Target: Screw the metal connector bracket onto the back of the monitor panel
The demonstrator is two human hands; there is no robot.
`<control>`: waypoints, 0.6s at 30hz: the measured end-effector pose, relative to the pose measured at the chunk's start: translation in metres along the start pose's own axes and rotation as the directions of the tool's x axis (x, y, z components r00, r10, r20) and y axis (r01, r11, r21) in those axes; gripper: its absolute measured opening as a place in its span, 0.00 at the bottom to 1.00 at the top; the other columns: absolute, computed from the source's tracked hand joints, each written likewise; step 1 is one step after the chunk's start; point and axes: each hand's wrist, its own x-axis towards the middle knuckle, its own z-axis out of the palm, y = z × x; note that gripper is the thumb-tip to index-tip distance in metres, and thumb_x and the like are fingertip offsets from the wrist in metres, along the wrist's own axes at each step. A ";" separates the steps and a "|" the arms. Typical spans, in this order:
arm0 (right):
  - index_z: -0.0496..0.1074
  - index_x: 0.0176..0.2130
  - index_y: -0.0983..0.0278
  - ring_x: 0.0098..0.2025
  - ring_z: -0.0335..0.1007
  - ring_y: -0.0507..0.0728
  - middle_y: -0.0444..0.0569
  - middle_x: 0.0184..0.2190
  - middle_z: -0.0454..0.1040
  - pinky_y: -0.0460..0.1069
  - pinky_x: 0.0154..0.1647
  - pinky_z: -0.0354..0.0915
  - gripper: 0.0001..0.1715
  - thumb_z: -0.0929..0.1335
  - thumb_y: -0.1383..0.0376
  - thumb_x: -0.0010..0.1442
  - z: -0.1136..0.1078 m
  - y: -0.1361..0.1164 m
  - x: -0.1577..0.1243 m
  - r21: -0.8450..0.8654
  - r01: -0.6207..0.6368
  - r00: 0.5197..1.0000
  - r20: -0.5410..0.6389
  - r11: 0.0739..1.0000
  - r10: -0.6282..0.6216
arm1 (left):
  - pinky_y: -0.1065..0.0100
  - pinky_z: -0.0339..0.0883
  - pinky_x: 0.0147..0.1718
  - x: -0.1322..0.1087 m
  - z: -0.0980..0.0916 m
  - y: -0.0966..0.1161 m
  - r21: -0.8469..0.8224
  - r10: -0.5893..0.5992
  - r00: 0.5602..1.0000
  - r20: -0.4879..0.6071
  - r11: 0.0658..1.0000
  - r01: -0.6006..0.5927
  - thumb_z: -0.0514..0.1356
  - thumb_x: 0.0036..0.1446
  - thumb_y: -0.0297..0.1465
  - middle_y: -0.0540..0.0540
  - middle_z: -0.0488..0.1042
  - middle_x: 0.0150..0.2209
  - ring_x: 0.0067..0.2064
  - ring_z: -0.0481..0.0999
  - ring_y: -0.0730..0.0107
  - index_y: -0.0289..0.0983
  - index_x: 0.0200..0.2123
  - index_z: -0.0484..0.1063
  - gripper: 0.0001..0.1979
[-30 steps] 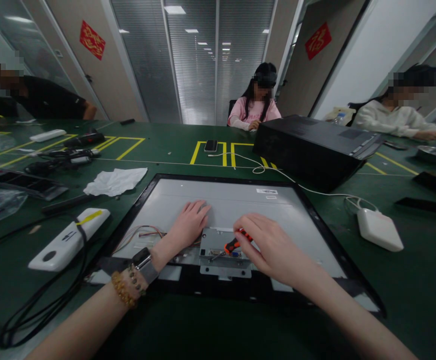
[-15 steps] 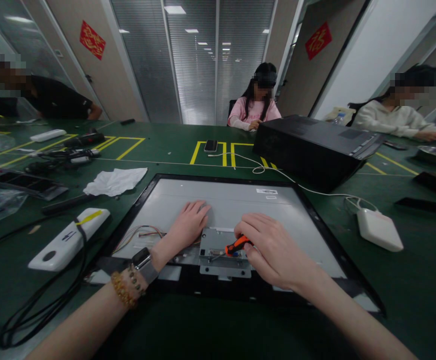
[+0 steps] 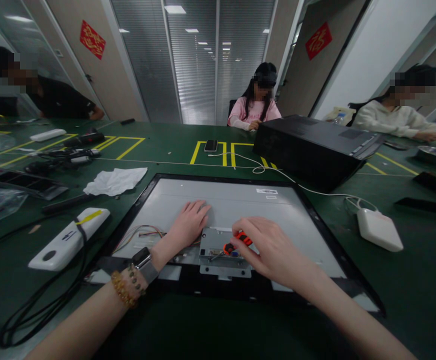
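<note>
The right hand point(image 3: 268, 247) clamps the orange-and-black-handled screwdriver point(image 3: 228, 248), whose long axis slants down leftward from the fingers toward the silver metal housing point(image 3: 209, 240), while the left hand point(image 3: 188, 222) rests on the flat grey panel point(image 3: 236, 197), fingers slightly apart.

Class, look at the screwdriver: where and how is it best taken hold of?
Take the screwdriver by its thick orange-and-black handle, probably best from above and the person's right. Its slim shaft slants down and left at the metal bracket, which leaves the handle as the raised, right-hand end. The right grip holds it there.
</note>
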 end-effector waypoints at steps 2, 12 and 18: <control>0.69 0.35 0.63 0.26 0.68 0.56 0.49 0.25 0.74 0.50 0.27 0.57 0.14 0.60 0.59 0.68 0.001 0.001 -0.001 -0.048 -0.021 1.000 0.005 0.999 0.021 | 0.50 0.60 0.58 0.000 0.000 0.000 -0.006 0.012 1.000 -0.011 1.000 -0.012 0.50 0.67 0.27 0.35 0.67 0.58 0.58 0.67 0.54 0.33 0.56 0.66 0.17; 0.66 0.37 0.65 0.33 0.64 0.58 0.52 0.33 0.69 0.52 0.34 0.61 0.12 0.57 0.71 0.55 -0.012 -0.003 0.002 0.060 -0.058 0.993 0.102 0.997 0.051 | 0.51 0.60 0.58 0.000 -0.004 0.002 -0.019 -0.015 1.000 0.016 1.000 0.015 0.52 0.66 0.27 0.36 0.67 0.59 0.59 0.67 0.54 0.33 0.57 0.66 0.17; 0.67 0.38 0.65 0.34 0.65 0.58 0.52 0.32 0.69 0.52 0.35 0.63 0.11 0.57 0.69 0.60 -0.008 -0.003 0.003 0.069 -0.040 0.995 0.090 0.997 0.033 | 0.51 0.61 0.57 0.000 -0.004 0.002 0.008 -0.002 1.000 0.008 1.000 0.002 0.51 0.66 0.27 0.36 0.67 0.58 0.57 0.68 0.54 0.34 0.56 0.66 0.17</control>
